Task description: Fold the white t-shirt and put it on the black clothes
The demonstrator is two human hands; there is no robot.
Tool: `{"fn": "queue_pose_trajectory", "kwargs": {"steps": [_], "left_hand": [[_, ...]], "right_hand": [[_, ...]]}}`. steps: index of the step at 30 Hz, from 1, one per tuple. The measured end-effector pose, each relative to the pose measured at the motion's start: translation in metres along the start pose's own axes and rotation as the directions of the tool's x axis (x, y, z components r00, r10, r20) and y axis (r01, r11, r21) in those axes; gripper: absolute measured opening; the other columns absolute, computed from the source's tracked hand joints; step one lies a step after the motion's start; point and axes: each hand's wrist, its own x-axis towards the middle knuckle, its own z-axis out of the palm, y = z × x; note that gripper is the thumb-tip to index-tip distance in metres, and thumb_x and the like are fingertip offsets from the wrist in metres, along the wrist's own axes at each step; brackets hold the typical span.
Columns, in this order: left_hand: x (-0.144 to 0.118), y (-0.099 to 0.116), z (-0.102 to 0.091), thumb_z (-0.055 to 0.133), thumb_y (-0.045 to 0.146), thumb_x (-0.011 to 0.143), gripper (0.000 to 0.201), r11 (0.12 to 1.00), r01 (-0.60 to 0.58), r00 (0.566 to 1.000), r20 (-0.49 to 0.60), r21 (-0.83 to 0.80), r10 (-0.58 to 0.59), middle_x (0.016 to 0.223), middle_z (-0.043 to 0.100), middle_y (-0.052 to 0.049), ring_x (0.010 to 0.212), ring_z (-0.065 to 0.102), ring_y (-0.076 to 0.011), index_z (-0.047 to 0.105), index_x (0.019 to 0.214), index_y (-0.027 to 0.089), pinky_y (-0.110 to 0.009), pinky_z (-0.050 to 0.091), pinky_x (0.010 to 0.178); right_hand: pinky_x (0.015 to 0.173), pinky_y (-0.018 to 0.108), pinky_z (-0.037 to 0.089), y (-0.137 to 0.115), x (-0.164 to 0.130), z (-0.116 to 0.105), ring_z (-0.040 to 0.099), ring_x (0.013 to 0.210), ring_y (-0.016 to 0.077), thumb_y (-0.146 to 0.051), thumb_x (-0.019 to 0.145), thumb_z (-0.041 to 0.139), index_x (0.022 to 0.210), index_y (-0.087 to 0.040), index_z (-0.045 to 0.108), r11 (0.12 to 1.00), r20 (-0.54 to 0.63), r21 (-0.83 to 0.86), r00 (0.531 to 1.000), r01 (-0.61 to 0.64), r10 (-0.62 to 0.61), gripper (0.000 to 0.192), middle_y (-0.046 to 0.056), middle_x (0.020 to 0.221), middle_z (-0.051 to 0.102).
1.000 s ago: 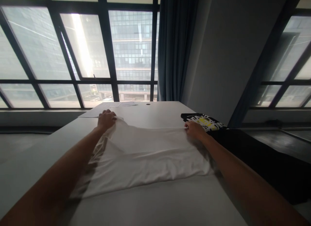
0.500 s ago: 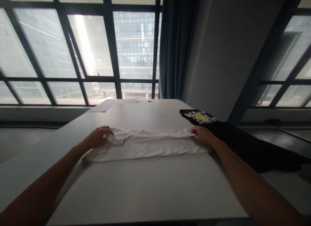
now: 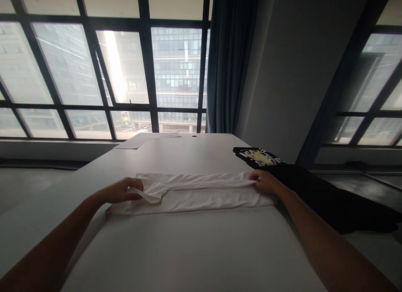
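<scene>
A white garment (image 3: 194,193) lies folded into a long flat band across a pale table (image 3: 188,250). My left hand (image 3: 124,190) pinches its left end, where a small flap of cloth curls up. My right hand (image 3: 266,181) grips the top layer at the right end. Both arms reach forward from the near edge of the table.
A black garment with a yellow and white print (image 3: 259,156) lies at the table's right side, and more dark cloth (image 3: 329,197) spreads behind my right arm. Sheets of paper (image 3: 138,140) rest at the far end. Large windows and a blue curtain (image 3: 228,61) stand beyond.
The white garment, spread wide a second ago, has been folded toward me into a narrow band. Both hands came closer with its far edge and still hold its ends.
</scene>
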Motion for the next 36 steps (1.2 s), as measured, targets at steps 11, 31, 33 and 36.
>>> {"fn": "queue_pose_trajectory", "kwargs": {"steps": [11, 31, 33, 36], "left_hand": [[0.044, -0.061, 0.025, 0.043, 0.063, 0.085, 0.063, 0.922, 0.297, 0.883, -0.439, 0.249, -0.166, 0.134, 0.062, -0.014, 0.121, 0.056, -0.0325, 0.065, 0.124, 0.019, -0.046, 0.045, 0.101], [0.069, -0.085, -0.001, 0.044, 0.061, 0.082, 0.055, 0.777, 0.569, 0.793, -0.431, 0.269, -0.431, 0.105, 0.073, -0.016, 0.091, 0.069, -0.0288, 0.072, 0.099, 0.017, -0.035, 0.052, 0.073], [0.053, -0.079, -0.006, 0.049, 0.072, 0.074, 0.062, 0.763, 0.592, 0.791, -0.371, 0.261, -0.487, 0.095, 0.075, -0.015, 0.087, 0.07, -0.0305, 0.072, 0.095, 0.018, -0.035, 0.052, 0.068], [0.028, -0.073, -0.011, 0.057, 0.079, 0.06, 0.065, 0.763, 0.602, 0.795, -0.255, 0.234, -0.55, 0.088, 0.076, -0.013, 0.082, 0.07, -0.0319, 0.072, 0.084, 0.021, -0.036, 0.053, 0.066]], "right_hand": [[0.078, 0.022, 0.04, -0.019, 0.002, -0.006, 0.059, 0.087, 0.016, 0.003, 0.065, 0.051, 0.091, -0.017, 0.072, 0.967, -0.035, -0.253, 0.999, 0.001, -0.01, 0.039, 0.005, 0.095, 0.062], [0.081, 0.029, 0.041, -0.01, 0.005, 0.005, 0.059, 0.106, 0.0229, -0.004, 0.075, 0.055, 0.107, -0.02, 0.074, 0.911, -0.09, -0.404, 0.995, -0.079, 0.047, 0.041, 0.01, 0.115, 0.065], [0.076, 0.029, 0.043, -0.013, 0.003, -0.001, 0.062, 0.101, 0.0237, -0.01, 0.078, 0.055, 0.108, -0.019, 0.072, 0.911, -0.141, -0.367, 0.979, -0.188, 0.145, 0.035, 0.011, 0.112, 0.067], [0.066, 0.029, 0.043, -0.017, 0.001, -0.008, 0.066, 0.087, 0.0243, -0.027, 0.081, 0.06, 0.098, -0.017, 0.071, 0.897, -0.154, -0.252, 0.931, -0.362, 0.332, 0.022, 0.011, 0.096, 0.071]]}}
